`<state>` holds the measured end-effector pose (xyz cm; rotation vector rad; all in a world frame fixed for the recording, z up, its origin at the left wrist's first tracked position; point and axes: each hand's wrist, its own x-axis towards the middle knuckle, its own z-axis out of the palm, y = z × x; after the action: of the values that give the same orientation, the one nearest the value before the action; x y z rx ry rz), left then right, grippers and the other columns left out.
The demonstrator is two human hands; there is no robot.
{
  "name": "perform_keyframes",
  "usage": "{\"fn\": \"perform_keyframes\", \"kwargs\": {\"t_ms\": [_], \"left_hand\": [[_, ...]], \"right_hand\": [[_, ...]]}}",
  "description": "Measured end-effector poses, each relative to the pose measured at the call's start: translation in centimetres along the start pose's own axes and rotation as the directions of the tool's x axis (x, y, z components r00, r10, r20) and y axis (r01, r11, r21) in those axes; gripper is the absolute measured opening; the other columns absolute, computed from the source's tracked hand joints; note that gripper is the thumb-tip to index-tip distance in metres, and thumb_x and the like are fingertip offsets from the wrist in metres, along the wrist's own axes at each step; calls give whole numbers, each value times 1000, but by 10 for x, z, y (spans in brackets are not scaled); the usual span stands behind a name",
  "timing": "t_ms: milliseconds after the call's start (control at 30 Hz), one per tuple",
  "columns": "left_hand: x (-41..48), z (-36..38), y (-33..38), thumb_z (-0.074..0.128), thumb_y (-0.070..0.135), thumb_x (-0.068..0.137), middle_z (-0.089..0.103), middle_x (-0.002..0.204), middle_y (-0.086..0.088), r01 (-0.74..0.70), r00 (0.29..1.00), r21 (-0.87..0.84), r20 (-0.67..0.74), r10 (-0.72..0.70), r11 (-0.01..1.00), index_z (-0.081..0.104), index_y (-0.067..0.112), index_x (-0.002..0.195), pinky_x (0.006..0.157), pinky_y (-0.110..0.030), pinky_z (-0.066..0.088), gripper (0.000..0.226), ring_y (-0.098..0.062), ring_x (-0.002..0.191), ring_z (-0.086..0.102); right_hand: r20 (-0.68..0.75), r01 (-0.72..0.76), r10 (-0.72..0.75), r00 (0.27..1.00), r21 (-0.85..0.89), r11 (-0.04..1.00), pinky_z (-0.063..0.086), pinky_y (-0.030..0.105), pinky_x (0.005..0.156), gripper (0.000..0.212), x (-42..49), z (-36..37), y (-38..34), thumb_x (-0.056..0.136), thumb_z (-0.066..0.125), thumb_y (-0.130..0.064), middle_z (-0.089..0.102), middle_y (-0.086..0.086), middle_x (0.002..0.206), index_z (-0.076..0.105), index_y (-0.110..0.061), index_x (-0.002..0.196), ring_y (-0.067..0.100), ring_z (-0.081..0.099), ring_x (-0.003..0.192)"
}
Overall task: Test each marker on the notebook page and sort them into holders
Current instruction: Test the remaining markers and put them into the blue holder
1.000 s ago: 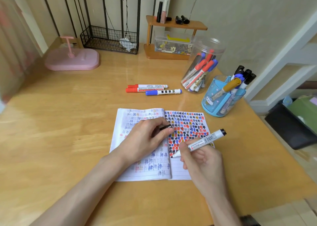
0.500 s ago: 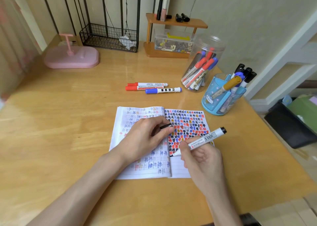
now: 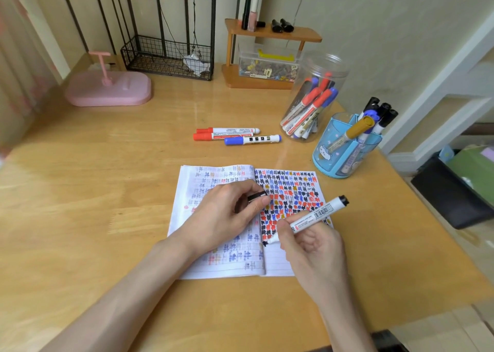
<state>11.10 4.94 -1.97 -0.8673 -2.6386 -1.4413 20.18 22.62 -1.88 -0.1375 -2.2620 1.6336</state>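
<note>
An open notebook (image 3: 213, 266) lies in front of me, its right page full of red, blue, black and yellow marks. My right hand (image 3: 312, 252) grips a white marker with a black end (image 3: 315, 216), tip down on the right page near the spine. My left hand (image 3: 227, 218) rests on the left page and pinches the marker's black cap (image 3: 256, 196). Two red markers (image 3: 227, 133) and a blue marker (image 3: 252, 140) lie on the desk beyond the notebook. A clear jar (image 3: 318, 65) and a blue holder (image 3: 328, 148) at right each hold several markers.
A pink stand (image 3: 109, 89) sits at the back left, a black wire basket (image 3: 168, 57) behind the middle, a wooden shelf (image 3: 272, 36) with a box of clips beside it. The desk's right edge drops to a black bin (image 3: 449, 194) on the floor.
The marker tip has shifted slightly on the right page, leaving a fresh black mark. My left hand stays on the page with the cap.
</note>
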Motion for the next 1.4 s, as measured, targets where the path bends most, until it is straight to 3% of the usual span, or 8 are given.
{"fn": "perform_keyframes", "kwargs": {"t_ms": [167, 267, 400, 600, 767, 1100, 1267, 1400], "left_hand": [[0, -1, 3, 55, 51, 104, 67, 82, 10, 5, 1000, -6, -6, -5, 1000, 68, 28, 104, 66, -28, 45, 27, -8, 72, 58], [-1, -2, 5, 54, 44, 105, 67, 99, 14, -11, 1000, 17, 6, 10, 1000, 68, 25, 115, 73, -21, 42, 26, -1, 84, 58], [0, -6, 4, 52, 36, 107, 62, 117, 13, -46, 999, 12, 29, 46, 999, 62, 25, 133, 84, -14, 42, 29, 4, 99, 57], [2, -8, 4, 69, 22, 100, 67, 88, 17, -49, 998, -25, -40, 48, 998, 71, 27, 125, 72, -15, 45, 26, -3, 77, 63], [3, -9, 3, 78, 23, 93, 70, 78, 18, -1, 998, -161, -60, -8, 987, 69, 27, 108, 67, -17, 48, 17, -8, 69, 66], [3, -7, 5, 75, 26, 95, 68, 81, 25, -15, 1000, -144, -28, 11, 989, 69, 25, 108, 67, -14, 44, 14, -5, 70, 63], [2, -9, 7, 72, 29, 97, 75, 91, 12, -38, 999, -158, -22, 34, 987, 70, 25, 111, 73, -28, 54, 14, -15, 81, 71], [1, -7, 7, 70, 31, 99, 76, 93, 5, -38, 999, -147, -16, 36, 988, 70, 27, 114, 75, -37, 55, 15, -20, 83, 71]], "right_hand": [[3, 21, -21, 1000, -3, 1000, 48, 36, 49, 14, 0, 0, -1, 93, 74, -17, 65, 6, 61, 68, -22, 81, 28, 60, 54], [-64, -61, 72, 995, 157, 986, 47, 23, 52, 14, 2, -4, -5, 95, 71, -7, 63, 2, 57, 69, -10, 81, 13, 58, 51], [-142, -111, 167, 976, 337, 935, 46, 21, 52, 9, 9, -13, -19, 96, 70, -15, 61, 10, 62, 70, -7, 93, 15, 55, 55], [-153, -99, 160, 975, 343, 934, 42, 22, 52, 24, 33, -23, -32, 95, 72, -23, 58, 10, 69, 69, 1, 99, 15, 49, 60], [-99, -116, 165, 981, 383, 917, 44, 27, 57, 7, 39, -17, -27, 97, 71, -17, 59, 11, 68, 72, -11, 95, 18, 53, 63], [-8, -82, 90, 996, 339, 937, 44, 31, 56, 8, 34, -10, -23, 94, 73, -17, 64, 19, 67, 73, -20, 87, 22, 58, 60], [30, -74, 68, 997, 331, 941, 47, 24, 57, 3, 32, -12, -21, 89, 76, -18, 64, 6, 64, 78, -16, 91, 15, 59, 61], [53, -109, 96, 994, 333, 937, 52, 27, 62, 15, 30, -11, -21, 88, 76, -21, 70, 12, 72, 78, -10, 97, 18, 63, 64]]}}
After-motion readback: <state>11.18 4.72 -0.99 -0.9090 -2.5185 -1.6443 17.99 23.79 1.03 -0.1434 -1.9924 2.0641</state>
